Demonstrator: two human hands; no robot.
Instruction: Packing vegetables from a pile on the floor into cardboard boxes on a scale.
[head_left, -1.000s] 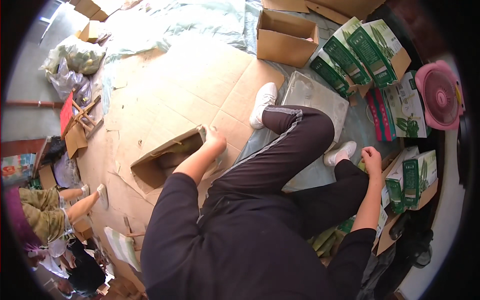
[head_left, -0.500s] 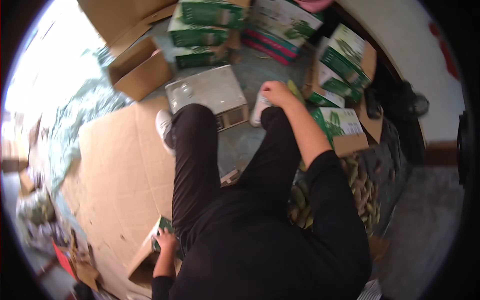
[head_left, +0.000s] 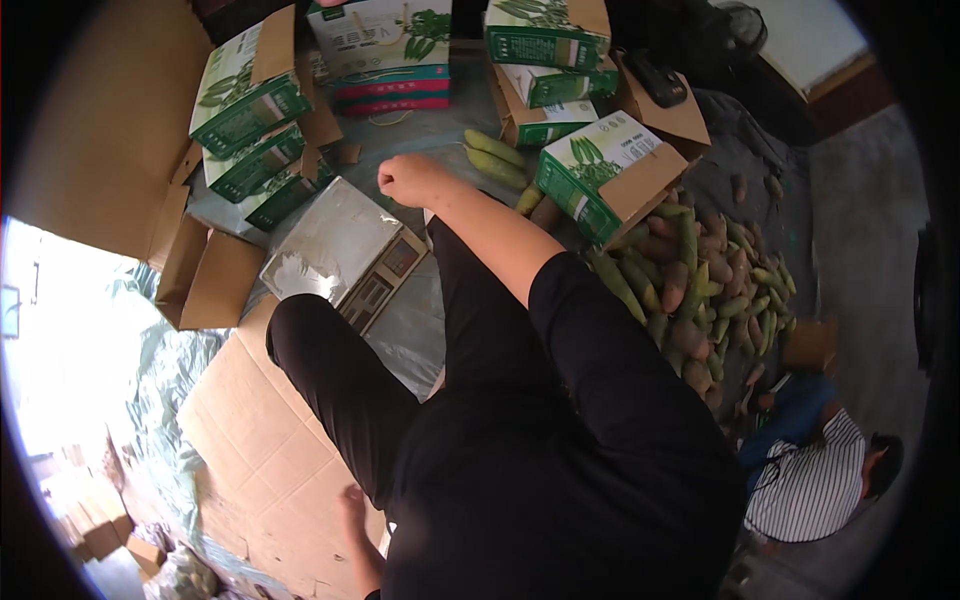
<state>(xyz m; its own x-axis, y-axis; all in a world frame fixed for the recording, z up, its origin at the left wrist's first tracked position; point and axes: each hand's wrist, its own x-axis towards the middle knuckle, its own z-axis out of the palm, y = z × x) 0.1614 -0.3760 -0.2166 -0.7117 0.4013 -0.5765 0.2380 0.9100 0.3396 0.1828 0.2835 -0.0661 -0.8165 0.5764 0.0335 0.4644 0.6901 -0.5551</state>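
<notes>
My right hand (head_left: 405, 181) is curled closed above my right knee, just past the corner of a silvery flat-topped weighing scale (head_left: 335, 240). Nothing shows in its fingers. Low beside my left thigh, my left hand (head_left: 352, 502) hangs over the cardboard sheet (head_left: 265, 440), its fingers partly hidden. Two long green radish-like vegetables (head_left: 495, 160) lie beyond my right hand. To the right, a heap of green and brownish ones (head_left: 700, 290) spreads beside a green and white carton (head_left: 605, 170) with its flap up.
More green and white cartons are stacked at far left (head_left: 255, 100) and far right (head_left: 550, 40). A brown open box (head_left: 215, 270) stands left of the scale. Pale plastic sheeting (head_left: 165, 380) lies at left. Another person in a striped shirt (head_left: 810, 480) is at lower right.
My view has swung to the right, shifting the scene leftward. The carton my left hand touched is out of sight. My right hand remains closed; another person has come into view.
</notes>
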